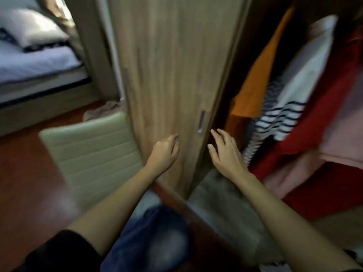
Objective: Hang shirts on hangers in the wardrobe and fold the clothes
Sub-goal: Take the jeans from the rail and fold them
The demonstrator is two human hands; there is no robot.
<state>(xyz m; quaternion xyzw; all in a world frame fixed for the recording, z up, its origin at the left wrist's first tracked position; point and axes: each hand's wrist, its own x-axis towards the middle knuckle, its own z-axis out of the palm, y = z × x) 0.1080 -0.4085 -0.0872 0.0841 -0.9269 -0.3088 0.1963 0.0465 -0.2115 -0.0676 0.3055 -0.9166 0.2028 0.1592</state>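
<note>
- Clothes (294,91) are hanging in the open right side of the wardrobe (261,20): orange, white with dark stripes, and red, packed close together.
- Just left of them, the wooden sliding door (172,65) is standing partly open, with a recessed handle (201,120) near its edge.
- The right hand (224,154) is hovering at that edge, fingers spread and slightly bent, holding nothing.
- The left hand (165,152) is hovering at the door face, fingers loosely curled, empty.
- The step is probably sliding the door. Pressing evenly near the handle should avoid snagging fabric.
- Blur is hiding hangers and rail. Whether either hand is touching the door, I cannot tell.
</note>
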